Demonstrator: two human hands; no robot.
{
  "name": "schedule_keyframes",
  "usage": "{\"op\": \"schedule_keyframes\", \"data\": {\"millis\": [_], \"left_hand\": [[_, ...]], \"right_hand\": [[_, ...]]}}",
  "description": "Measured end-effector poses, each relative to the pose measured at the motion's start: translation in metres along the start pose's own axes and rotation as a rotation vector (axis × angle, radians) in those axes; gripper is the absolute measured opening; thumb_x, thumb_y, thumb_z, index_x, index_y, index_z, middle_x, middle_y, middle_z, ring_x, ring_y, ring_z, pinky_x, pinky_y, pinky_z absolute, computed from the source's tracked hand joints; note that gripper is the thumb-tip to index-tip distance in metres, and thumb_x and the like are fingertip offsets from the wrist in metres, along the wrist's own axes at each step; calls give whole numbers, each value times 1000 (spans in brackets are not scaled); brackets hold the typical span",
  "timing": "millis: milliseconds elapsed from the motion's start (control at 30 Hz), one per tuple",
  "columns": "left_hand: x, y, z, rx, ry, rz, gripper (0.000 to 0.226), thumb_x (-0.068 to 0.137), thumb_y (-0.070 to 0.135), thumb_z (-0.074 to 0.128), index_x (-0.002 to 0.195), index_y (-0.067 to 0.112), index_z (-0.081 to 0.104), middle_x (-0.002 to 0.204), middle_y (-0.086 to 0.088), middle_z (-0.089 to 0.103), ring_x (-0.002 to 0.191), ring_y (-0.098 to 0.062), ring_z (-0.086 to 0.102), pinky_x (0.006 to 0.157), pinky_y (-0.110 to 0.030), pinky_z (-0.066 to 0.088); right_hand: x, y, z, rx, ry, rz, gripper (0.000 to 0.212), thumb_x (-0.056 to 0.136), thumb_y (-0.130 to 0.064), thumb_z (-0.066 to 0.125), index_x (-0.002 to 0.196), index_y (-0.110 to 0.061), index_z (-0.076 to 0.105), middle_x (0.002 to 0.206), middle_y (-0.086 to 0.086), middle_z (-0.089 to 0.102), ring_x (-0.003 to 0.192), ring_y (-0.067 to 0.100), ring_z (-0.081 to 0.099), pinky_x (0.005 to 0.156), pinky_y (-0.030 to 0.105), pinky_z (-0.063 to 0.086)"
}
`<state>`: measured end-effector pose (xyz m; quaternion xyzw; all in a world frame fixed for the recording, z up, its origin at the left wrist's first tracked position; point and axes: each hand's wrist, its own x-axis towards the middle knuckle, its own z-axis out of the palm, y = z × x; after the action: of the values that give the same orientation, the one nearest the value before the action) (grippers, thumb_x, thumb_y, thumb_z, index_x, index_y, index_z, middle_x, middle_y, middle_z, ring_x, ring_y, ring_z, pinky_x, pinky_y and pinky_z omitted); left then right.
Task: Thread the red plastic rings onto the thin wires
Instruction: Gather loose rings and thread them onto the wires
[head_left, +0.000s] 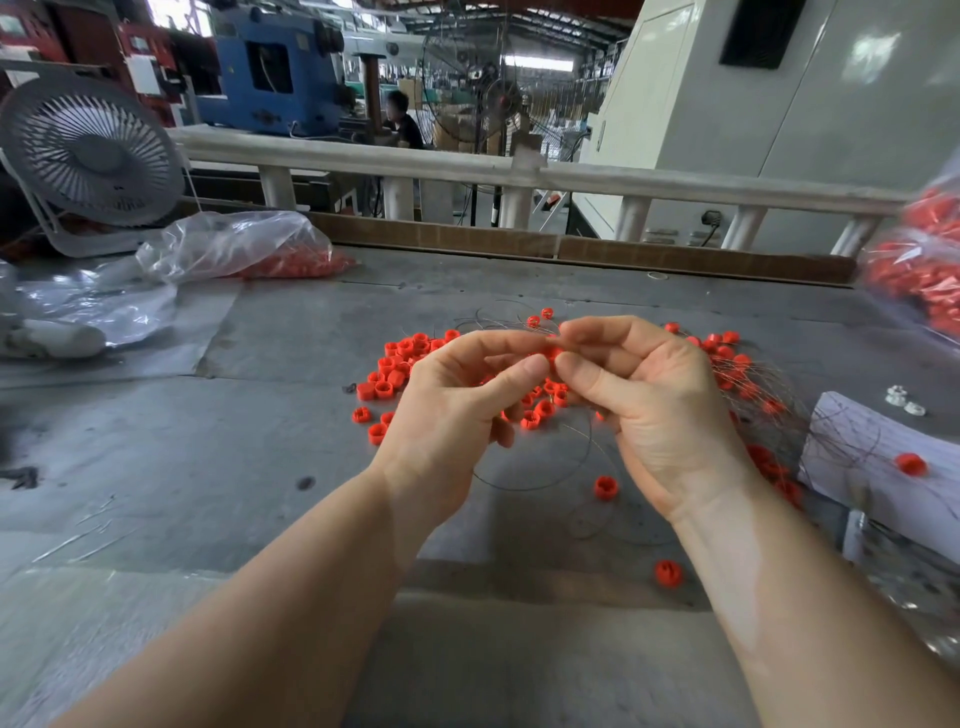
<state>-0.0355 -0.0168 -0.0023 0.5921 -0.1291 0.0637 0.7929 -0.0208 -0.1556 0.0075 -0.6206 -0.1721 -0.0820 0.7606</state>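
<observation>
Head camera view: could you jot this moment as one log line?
step: threading | left hand: pinching red ring | right hand: pinching same ring | wire end: not discernible | loose rings: table

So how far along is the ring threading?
Done: red plastic rings already on thin wires lie at the right. In hand: the left hand and right hand pinch one red ring between them. Left: the loose pile of red rings and a bagful.
</observation>
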Motion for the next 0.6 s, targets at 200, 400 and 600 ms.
{"op": "schedule_keyframes", "data": {"millis": [200, 400, 600], "left_hand": [[1, 1, -2, -53, 31, -111, 14, 67, 24, 66, 79, 21, 72, 65, 9, 67, 48, -1, 48, 41, -14, 40], [1, 1, -3, -89, 9, -179, 16, 67, 27, 66, 80, 23, 75, 75, 3, 67, 50, -2, 50, 43, -15, 41], [1, 2, -2, -99, -7, -223, 14, 68, 25, 65, 77, 26, 76, 66, 9, 64, 50, 0, 52, 44, -14, 42]], "right_hand": [[0, -1, 1, 33, -33, 21, 20, 73, 3, 64, 87, -11, 67, 83, 3, 73, 79, 12, 68, 61, 18, 51], [-1, -2, 2, -1, -17, -39, 19, 68, -3, 68, 85, -11, 67, 78, 1, 73, 70, 8, 67, 60, 16, 50], [-1, -2, 3, -48, -10, -104, 22, 73, 9, 67, 84, -9, 66, 76, -1, 73, 70, 7, 68, 60, 15, 50]]}}
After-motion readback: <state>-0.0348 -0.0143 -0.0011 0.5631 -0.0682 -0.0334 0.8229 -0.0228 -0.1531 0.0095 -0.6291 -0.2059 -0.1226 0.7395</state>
